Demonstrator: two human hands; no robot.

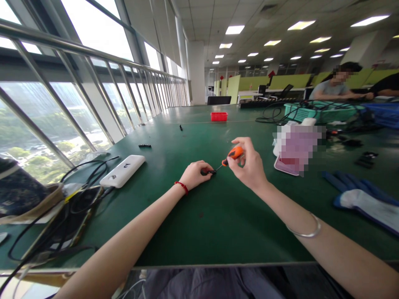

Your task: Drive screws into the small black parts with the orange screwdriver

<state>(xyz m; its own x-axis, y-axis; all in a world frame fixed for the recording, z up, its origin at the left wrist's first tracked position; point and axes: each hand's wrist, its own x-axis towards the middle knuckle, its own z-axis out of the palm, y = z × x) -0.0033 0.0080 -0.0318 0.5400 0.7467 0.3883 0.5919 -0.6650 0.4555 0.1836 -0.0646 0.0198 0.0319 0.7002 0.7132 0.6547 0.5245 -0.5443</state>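
Note:
My right hand [249, 164] is closed around the orange and black handle of a screwdriver [234, 154]. Its thin shaft slants down to the left, and the tip meets the end of a small black part [208, 171]. Pinched in the fingers of my left hand [195, 174], that part lies low against the green table [199, 232]. Its exact kind is too small to make out, and my fingers cover some of it.
A white power bank [123, 171], cables and a phone [67, 220] lie at left. Small black pieces [145, 145] and a red bin [219, 116] are farther back. To the right are a blue-and-white glove [368, 201], a teal basket [324, 111] and a seated person [333, 85].

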